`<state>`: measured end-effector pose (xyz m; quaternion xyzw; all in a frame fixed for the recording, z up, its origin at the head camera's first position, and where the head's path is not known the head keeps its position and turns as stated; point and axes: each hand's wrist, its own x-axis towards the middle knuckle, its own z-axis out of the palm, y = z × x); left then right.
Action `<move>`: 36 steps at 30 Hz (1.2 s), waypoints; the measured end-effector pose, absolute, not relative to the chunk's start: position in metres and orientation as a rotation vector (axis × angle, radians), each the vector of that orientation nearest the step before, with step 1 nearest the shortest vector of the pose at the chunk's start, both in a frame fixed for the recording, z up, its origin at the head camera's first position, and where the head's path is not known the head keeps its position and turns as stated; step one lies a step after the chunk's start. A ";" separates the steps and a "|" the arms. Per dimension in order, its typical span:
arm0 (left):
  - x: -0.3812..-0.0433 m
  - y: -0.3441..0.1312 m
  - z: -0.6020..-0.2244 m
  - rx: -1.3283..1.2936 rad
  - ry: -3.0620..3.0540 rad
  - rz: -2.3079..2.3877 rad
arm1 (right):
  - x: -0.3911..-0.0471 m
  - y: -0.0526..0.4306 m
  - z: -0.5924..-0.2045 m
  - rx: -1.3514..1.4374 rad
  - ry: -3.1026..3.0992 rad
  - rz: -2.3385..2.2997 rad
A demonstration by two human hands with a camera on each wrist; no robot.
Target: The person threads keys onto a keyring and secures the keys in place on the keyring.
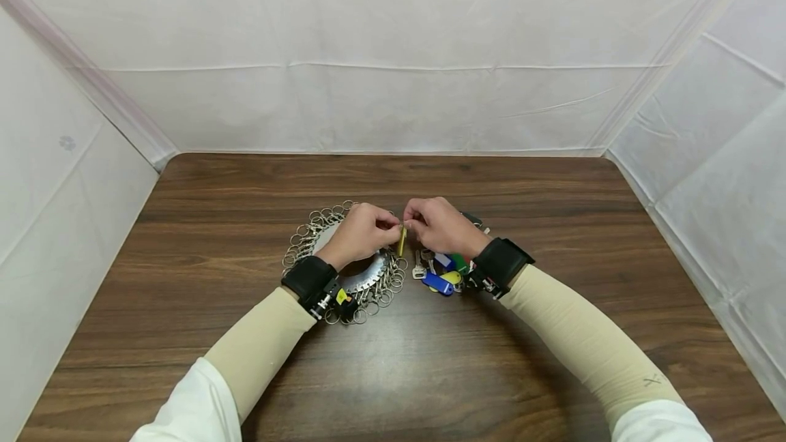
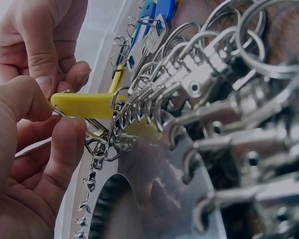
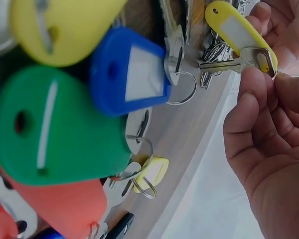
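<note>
**Oblong yellow plastic key tag held by a flat, round silver metal plate**

The tag, with a silver metal key, is at the plate's right edge. There the left hand and the right hand each have thumb and finger pinched at the tag's end. Silver metal clasps with rings fringe the plate; right of it, blue plastic tags lie among keys.

Yellow key tag: smooth plastic; paper-like insert. Attached key: bright metal. Ring-shaped plate: polished sheet metal. Snap hooks: glossy metal. Tabletop: wood-grain, soft sheen. Arm sleeves: matt cloth.
</note>
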<state>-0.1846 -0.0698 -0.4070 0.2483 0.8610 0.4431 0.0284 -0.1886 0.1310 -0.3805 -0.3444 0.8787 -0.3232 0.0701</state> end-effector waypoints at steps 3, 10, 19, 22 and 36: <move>-0.184 -0.070 -0.407 0.757 2.650 1.374 | -0.188 0.131 -0.380 -1.045 2.664 -0.936; -0.184 -0.072 -0.408 0.710 2.618 1.417 | -0.189 0.131 -0.378 -1.076 2.672 -0.905; -0.188 -0.075 -0.410 0.774 2.590 1.474 | -0.189 0.132 -0.377 -1.073 2.655 -0.920; -0.188 -0.073 -0.410 0.800 2.623 1.473 | -0.190 0.132 -0.377 -1.080 2.655 -0.928; -0.189 -0.073 -0.411 0.941 2.781 1.366 | -0.192 0.132 -0.377 -1.124 2.652 -0.952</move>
